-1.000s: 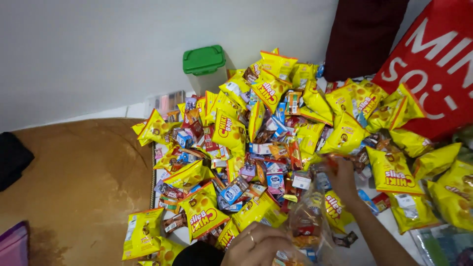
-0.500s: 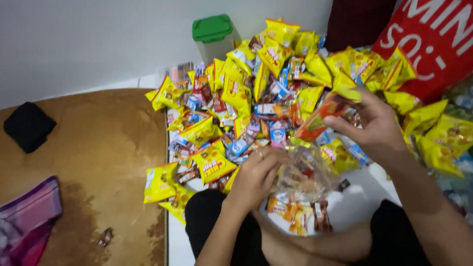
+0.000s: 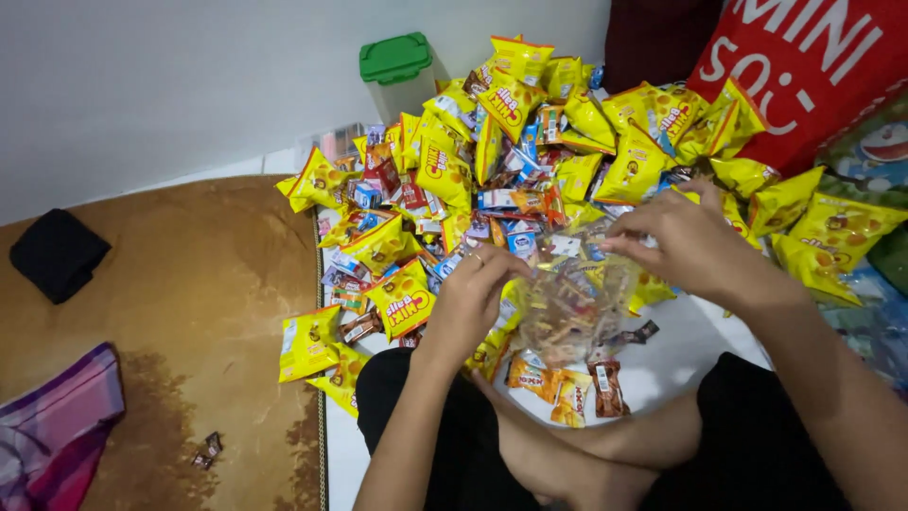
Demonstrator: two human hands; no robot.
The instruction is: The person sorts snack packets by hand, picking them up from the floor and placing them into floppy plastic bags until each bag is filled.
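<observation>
One clear plastic bag (image 3: 577, 303) hangs between two hands, beside dozens of yellow snack packets (image 3: 445, 170). The left hand (image 3: 470, 301) and right hand (image 3: 689, 241) each pinch its rim, fingers (image 3: 497, 260) pressed together; its contents look blurred.

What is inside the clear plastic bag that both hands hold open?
The clear plastic bag holds several small snack packets, orange and brown ones. Their number and kinds are unclear, since the crinkled plastic blurs them.

White wall (image 3: 170, 85), brown mat (image 3: 161, 312)

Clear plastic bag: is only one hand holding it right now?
No, both the left hand and the right hand grip the top edge of the clear plastic bag, one at each side.
</observation>
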